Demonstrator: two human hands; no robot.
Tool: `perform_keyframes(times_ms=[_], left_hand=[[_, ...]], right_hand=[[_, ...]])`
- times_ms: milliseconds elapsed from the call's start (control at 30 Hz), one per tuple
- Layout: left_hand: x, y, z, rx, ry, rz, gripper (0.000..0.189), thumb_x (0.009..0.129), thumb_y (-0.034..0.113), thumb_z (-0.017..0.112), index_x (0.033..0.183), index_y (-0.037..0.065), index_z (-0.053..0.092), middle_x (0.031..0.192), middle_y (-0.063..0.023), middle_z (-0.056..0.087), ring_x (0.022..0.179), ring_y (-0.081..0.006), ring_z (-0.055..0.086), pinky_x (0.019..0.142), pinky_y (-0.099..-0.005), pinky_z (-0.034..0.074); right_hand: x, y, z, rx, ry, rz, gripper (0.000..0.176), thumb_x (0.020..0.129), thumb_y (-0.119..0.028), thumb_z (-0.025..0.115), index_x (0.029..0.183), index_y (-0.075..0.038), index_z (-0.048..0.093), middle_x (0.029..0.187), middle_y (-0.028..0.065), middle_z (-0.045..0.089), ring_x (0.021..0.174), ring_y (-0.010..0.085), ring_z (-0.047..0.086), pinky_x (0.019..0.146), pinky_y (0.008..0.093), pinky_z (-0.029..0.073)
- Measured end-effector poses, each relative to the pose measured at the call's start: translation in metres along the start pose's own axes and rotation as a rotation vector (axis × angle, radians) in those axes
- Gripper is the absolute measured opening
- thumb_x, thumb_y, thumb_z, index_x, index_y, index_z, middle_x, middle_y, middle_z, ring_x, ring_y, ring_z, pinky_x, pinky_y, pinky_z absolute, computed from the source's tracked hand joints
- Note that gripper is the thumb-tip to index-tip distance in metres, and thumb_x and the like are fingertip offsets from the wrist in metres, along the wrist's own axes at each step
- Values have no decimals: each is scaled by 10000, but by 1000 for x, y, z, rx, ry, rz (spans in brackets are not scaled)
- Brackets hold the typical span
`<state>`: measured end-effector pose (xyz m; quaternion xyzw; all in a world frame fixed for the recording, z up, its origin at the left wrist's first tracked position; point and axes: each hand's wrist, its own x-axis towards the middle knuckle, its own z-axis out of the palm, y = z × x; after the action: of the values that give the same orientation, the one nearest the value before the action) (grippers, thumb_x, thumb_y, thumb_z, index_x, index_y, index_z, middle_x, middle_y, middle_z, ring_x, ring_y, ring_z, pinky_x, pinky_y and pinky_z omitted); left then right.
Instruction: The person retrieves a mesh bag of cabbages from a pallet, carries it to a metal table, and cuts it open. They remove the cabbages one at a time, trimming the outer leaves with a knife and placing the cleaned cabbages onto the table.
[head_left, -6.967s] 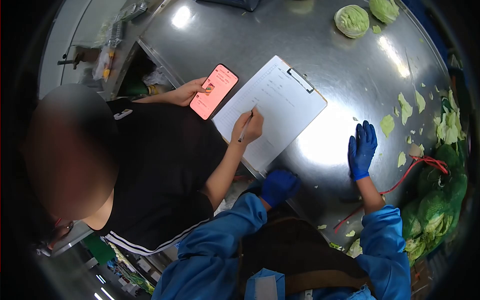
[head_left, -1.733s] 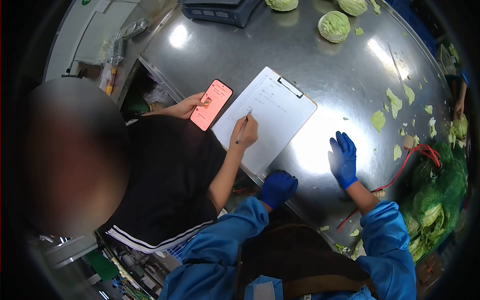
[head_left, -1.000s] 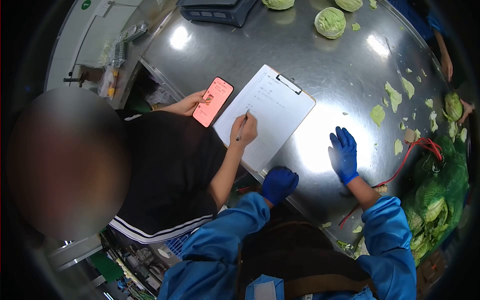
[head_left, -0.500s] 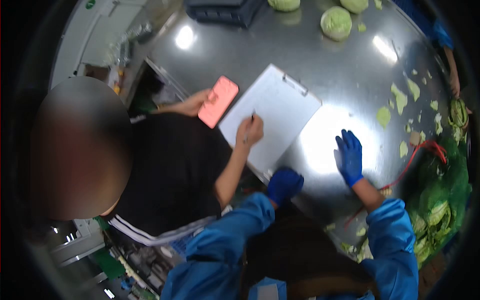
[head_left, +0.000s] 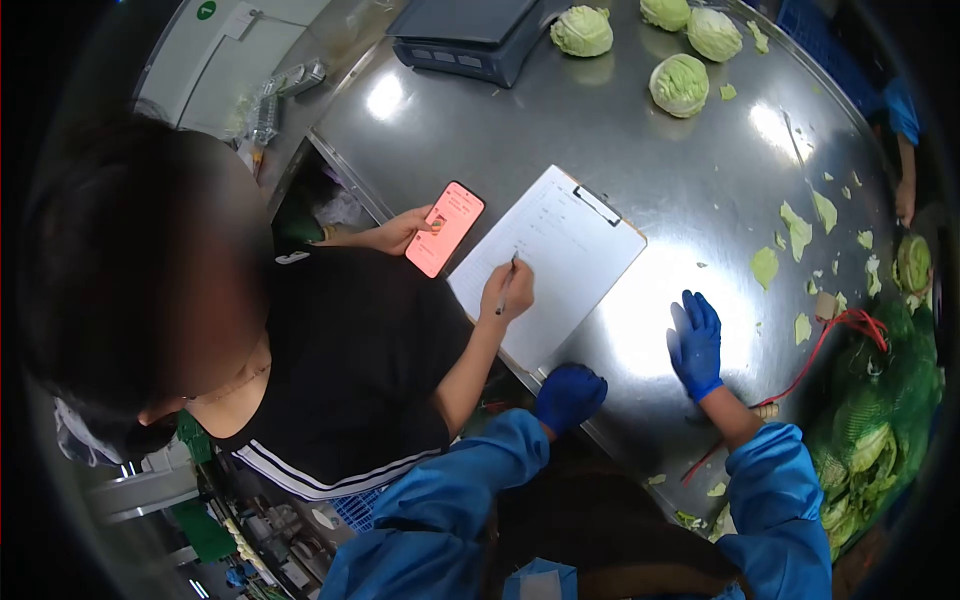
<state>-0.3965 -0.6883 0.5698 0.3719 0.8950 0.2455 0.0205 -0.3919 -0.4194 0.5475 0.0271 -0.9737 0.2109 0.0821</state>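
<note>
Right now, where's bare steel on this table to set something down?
Widest bare patch: between the scale, clipboard and cabbage heads. Smaller one between clipboard and right hand. Crowded along the right edge: leaf scraps, red cord, netted cabbages.

My left hand (head_left: 570, 395) is drawn in close to my body. Its fingers (head_left: 558, 412) are curled under into a loose fist with the knuckles up, so I cannot see whether they close on anything. My right hand (head_left: 697, 345) lies further out, palm down and flat, with its fingers (head_left: 694, 308) stretched forward and slightly spread. Both hands wear blue gloves (head_left: 585, 385). My right wrist (head_left: 733, 412) is bare between the glove and the right sleeve (head_left: 770, 490), while the left sleeve (head_left: 450, 490) reaches its glove. Both elbows are bent and the arms are well apart.
</note>
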Motion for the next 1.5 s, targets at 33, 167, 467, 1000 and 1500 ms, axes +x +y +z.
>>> perform_keyframes(times_ms=[33,167,467,1000,1500], left_hand=[[0,-1,1,7,17,13,203,829,161,621,653,105,537,629,-86,514,619,-292,550,574,-420,449],[-5,4,2,-11,-1,-35,194,831,168,613,662,102,544,625,-84,516,608,-285,554,572,-419,451],[-3,-2,-4,-24,-50,-58,182,831,189,606,681,94,565,668,-98,554,645,-289,572,593,-426,457],[-3,-3,5,-22,-53,-106,192,832,211,598,687,85,588,694,-114,582,678,-306,587,629,-436,465],[-3,0,4,28,10,-244,192,832,222,599,704,80,608,717,-127,598,701,-326,596,653,-452,469]], right_hand=[[1,-1,0,15,26,-18,445,841,-166,622,1269,-65,554,1418,179,446,1299,396,384,1057,487,328],[1,-7,-7,66,74,5,422,830,-126,624,1243,-55,567,1342,176,509,1251,404,427,1039,493,340],[122,-119,-22,577,-57,-88,295,870,-128,622,1161,-82,646,878,122,680,764,267,660,668,348,518],[142,-132,-41,1165,-794,-381,230,940,-184,560,1071,-47,691,975,108,692,784,214,643,715,310,516],[21,-409,-145,1549,-1098,-1134,502,935,-528,523,972,-53,684,818,166,673,750,320,649,679,401,489]])
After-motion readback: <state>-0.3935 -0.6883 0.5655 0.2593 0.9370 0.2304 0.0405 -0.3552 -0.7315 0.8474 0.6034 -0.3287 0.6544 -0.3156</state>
